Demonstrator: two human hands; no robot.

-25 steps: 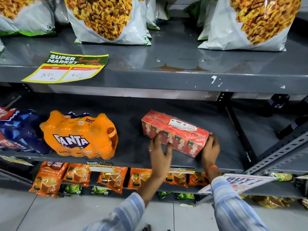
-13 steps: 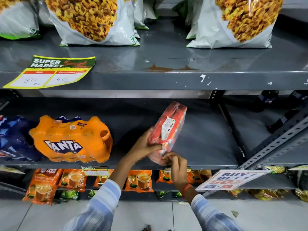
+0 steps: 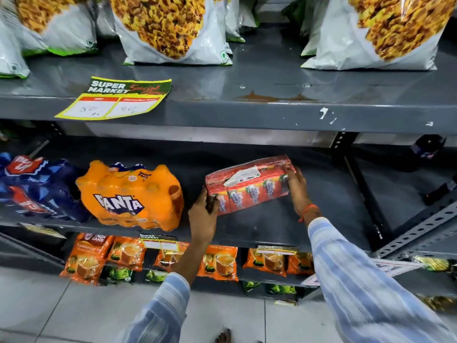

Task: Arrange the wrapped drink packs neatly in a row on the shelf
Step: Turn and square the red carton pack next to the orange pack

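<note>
A red wrapped pack of juice cartons [image 3: 249,184] lies lengthwise on the grey middle shelf [image 3: 259,233], its right end angled slightly toward the back. My left hand [image 3: 204,214] grips its left end and my right hand [image 3: 296,186] holds its right end. To its left stands an orange Fanta bottle pack [image 3: 131,196], with a small gap between them. Further left sits a dark blue wrapped bottle pack [image 3: 37,189], touching the Fanta pack.
Large snack bags [image 3: 170,28] stand on the upper shelf, which carries a yellow price label [image 3: 116,100]. Orange tea pouches [image 3: 217,262] hang below the middle shelf. A slotted metal upright [image 3: 356,184] bounds the shelf on the right. Dark bottles [image 3: 427,149] lie beyond it.
The red pack was held up on end half a second ago; now it lies flat on the shelf, with my hands moved to its two ends.
</note>
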